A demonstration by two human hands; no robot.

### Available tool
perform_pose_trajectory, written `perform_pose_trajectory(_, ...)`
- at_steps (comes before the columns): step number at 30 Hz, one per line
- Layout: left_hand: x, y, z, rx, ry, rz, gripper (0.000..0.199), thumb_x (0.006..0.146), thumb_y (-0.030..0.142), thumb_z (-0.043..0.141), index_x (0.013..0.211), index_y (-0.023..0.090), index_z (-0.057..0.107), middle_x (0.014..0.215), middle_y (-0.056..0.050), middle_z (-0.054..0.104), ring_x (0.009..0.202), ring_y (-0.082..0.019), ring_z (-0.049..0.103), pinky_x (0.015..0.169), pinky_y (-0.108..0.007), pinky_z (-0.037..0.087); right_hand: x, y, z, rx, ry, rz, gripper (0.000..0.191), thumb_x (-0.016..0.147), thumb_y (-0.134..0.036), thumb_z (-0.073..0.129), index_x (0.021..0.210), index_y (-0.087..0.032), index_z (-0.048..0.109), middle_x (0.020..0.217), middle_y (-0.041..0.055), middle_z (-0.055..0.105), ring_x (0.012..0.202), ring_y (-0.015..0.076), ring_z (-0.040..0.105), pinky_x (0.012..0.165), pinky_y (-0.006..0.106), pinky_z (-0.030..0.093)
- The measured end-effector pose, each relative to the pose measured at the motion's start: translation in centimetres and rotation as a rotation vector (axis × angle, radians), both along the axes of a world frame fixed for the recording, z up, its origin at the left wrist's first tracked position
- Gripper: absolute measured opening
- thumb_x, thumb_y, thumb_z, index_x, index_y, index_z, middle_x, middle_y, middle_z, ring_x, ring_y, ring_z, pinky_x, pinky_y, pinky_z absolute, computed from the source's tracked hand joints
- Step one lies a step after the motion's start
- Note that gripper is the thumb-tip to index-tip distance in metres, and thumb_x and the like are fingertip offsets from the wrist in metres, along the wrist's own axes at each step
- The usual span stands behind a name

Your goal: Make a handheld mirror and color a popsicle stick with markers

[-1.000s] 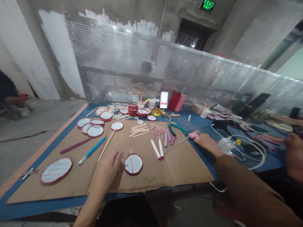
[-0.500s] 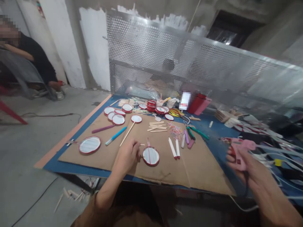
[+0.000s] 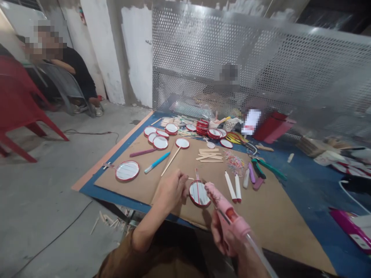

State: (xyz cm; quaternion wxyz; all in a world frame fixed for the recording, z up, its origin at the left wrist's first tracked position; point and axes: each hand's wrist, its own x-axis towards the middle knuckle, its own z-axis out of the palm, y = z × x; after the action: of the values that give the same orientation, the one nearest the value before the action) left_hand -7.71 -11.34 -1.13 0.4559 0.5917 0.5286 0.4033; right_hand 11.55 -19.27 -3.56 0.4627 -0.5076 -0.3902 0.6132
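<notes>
In the head view my right hand [image 3: 220, 231] is wrapped round a pink hot glue gun [image 3: 240, 227], a clear glue stick trailing from its back. Its nozzle end is over the upper right edge of a round white disc [image 3: 195, 195] with a red rim. A thin strip runs down this disc's middle and sticks out beyond its top. Just left of the disc, my left hand [image 3: 171, 189] is closed in a pinch. A short, pale little stick [image 3: 191, 178] pokes out from its fingertips towards the strip; the rest is hidden by the fingers.
The cardboard sheet [image 3: 278, 227] bears wooden craft sticks [image 3: 209, 155], two white markers [image 3: 230, 187], a blue pen [image 3: 157, 162] and green-handled pliers [image 3: 269, 168]. More red-rimmed discs [image 3: 127, 170] lie left and behind. A perforated metal panel [image 3: 185, 50] stands behind; a person sits far left near a red chair [image 3: 26, 100].
My right hand has swung the glue gun in from the far right to the disc. My left hand keeps its pinch beside the disc. The view has turned slightly left.
</notes>
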Motion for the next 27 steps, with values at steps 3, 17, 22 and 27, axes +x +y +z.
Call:
perform_pose_trajectory(3,0.1,0.0,0.2,0.013,0.054,-0.002,0.026,0.095,0.036,0.034,0.072,0.025,0.039,0.045,0.008,0.050,0.038,-0.012,0.046,0.049,-0.024,0.034,-1.8,-0.3,0.0,0.014,0.072,0.024,0.051,0.048,-0.056,0.084,0.077,-0.019,0.063,0.047,-0.0036,0.054,0.031,0.0059,0.037,0.030,0.018,0.024)
perform_pose_trajectory(17,0.3,-0.2,0.3,0.030,0.157,0.079,0.024,0.099,0.034,0.031,0.078,0.026,0.037,0.048,0.007,0.048,0.046,-0.016,0.050,0.056,-0.028,0.033,-1.8,-0.2,-0.2,0.007,0.036,0.146,0.045,0.057,-0.057,0.079,0.078,-0.021,0.061,0.052,-0.0020,0.056,0.035,0.0089,0.039,0.032,0.022,0.034)
perform_pose_trajectory(22,0.1,-0.2,0.8,0.060,0.170,0.051,0.025,0.099,0.032,0.031,0.076,0.026,0.037,0.049,0.006,0.049,0.052,-0.017,0.052,0.062,-0.029,0.036,-2.5,-0.7,1.2,0.073,-0.033,0.091,0.046,0.061,-0.059,0.076,0.083,-0.020,0.064,0.057,-0.0008,0.056,0.040,0.0092,0.042,0.034,0.020,0.035)
perform_pose_trajectory(27,0.0,-0.2,0.8,0.049,0.175,0.000,0.023,0.099,0.032,0.031,0.078,0.026,0.037,0.050,0.005,0.050,0.054,-0.019,0.052,0.066,-0.030,0.035,-2.7,-0.2,1.3,0.065,-0.009,0.084,0.046,0.058,-0.059,0.078,0.079,-0.020,0.065,0.056,-0.0011,0.056,0.038,0.0084,0.039,0.033,0.020,0.033)
